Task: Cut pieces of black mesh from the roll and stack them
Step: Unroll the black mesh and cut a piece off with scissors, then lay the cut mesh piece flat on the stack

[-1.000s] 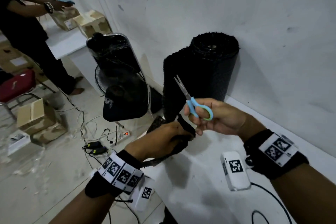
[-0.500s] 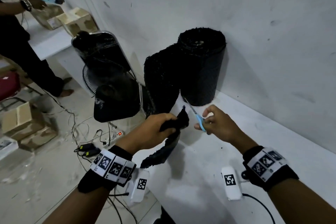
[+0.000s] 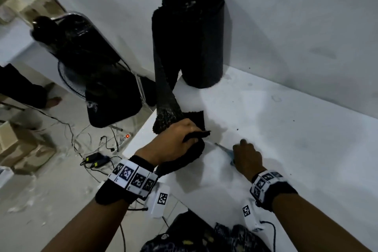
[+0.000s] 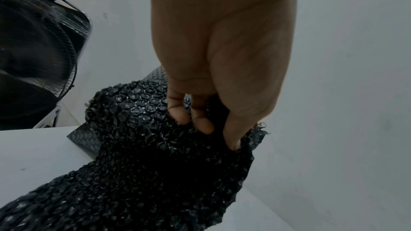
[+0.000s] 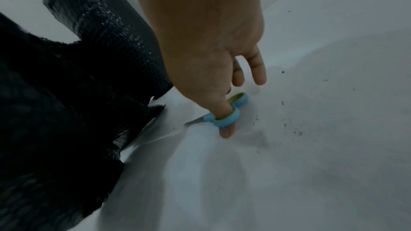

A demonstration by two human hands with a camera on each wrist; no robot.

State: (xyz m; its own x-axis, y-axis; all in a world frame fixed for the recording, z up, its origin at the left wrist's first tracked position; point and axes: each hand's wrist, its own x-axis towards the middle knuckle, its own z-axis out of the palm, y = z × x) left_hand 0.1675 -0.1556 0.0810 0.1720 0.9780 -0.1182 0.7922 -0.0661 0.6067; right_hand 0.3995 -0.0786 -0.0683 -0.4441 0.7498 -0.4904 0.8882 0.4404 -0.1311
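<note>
White table (image 3: 286, 149) bears 1 roll (image 3: 196, 35); left hand (image 3: 176, 143) grips 1 mesh piece (image 4: 155, 173), right hand (image 3: 248, 157) 1 scissors (image 5: 224, 118).

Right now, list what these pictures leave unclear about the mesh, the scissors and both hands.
- Scissors blades: head view blurs them; right wrist view shows only a tip, so open or closed is unclear.
- Right hand fingers: hidden by its own back in the head view.
- Mesh strip far end: cut off by the left wrist view's lower edge.
- Whether the strip in the left hand is severed from the mesh roll: hand covers it.
</note>
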